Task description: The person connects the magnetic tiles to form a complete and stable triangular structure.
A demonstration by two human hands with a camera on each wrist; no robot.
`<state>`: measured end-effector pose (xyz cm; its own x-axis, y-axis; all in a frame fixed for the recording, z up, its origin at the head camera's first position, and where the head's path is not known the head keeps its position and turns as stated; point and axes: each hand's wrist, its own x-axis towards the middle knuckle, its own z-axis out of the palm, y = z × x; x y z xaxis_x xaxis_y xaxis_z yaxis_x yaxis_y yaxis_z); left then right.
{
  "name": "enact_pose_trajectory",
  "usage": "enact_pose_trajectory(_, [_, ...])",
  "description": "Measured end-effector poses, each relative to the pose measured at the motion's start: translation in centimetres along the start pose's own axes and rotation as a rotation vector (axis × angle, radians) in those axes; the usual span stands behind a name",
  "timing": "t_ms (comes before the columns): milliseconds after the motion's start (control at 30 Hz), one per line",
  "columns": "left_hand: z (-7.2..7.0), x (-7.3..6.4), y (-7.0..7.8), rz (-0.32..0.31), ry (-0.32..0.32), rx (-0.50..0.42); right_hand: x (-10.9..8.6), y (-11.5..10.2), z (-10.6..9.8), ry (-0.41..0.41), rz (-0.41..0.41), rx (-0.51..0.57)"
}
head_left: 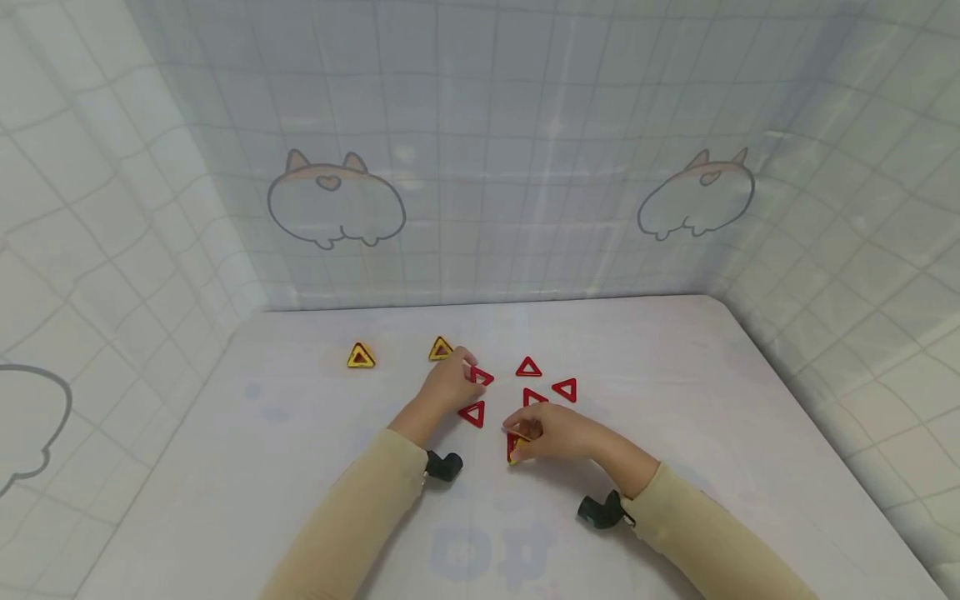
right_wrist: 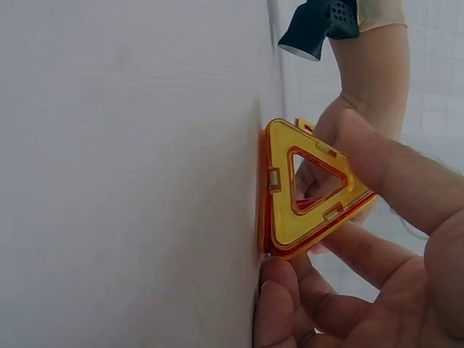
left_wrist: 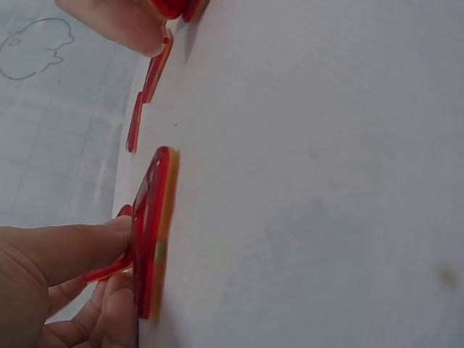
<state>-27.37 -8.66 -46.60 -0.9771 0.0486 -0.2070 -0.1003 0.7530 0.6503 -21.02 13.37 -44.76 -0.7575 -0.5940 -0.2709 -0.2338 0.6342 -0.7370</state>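
My left hand pinches a red triangular magnetic tile between thumb and fingers. In the left wrist view, another red tile stands in front of those fingertips, partly covering the pinched one. My right hand holds triangular tiles joined together, with a yellow tile facing the right wrist camera and red edges behind it. Their lower edge is at the tabletop. A loose red tile lies just below the left hand; a second red tile is beside the right hand's fingers, partly hidden.
Two yellow triangular pieces with red centres lie at the back left, one farther out and one by my left fingers. Other red tiles lie right of centre. A patterned cloth wall rises behind the white tabletop.
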Motion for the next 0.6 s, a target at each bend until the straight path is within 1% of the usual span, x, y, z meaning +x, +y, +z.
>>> enact_pose_trajectory(100, [-0.3,-0.2,-0.2,0.008,-0.008,0.005,0.0,0.0,0.0,0.009,-0.002,0.006])
enact_pose_trajectory(233, [-0.7,-0.3,-0.7,0.04,-0.03,0.015,-0.1,0.1,0.0,0.011,-0.011,0.007])
enact_pose_trajectory(433, [-1.3,-0.4,-1.3,0.086,-0.08,-0.006,-0.1,0.2,-0.1,0.002,-0.015,0.009])
enact_pose_trajectory(600, [-1.6,-0.6,-1.8,0.098,-0.093,-0.042,-0.2,0.0,-0.2,-0.001,-0.019,0.019])
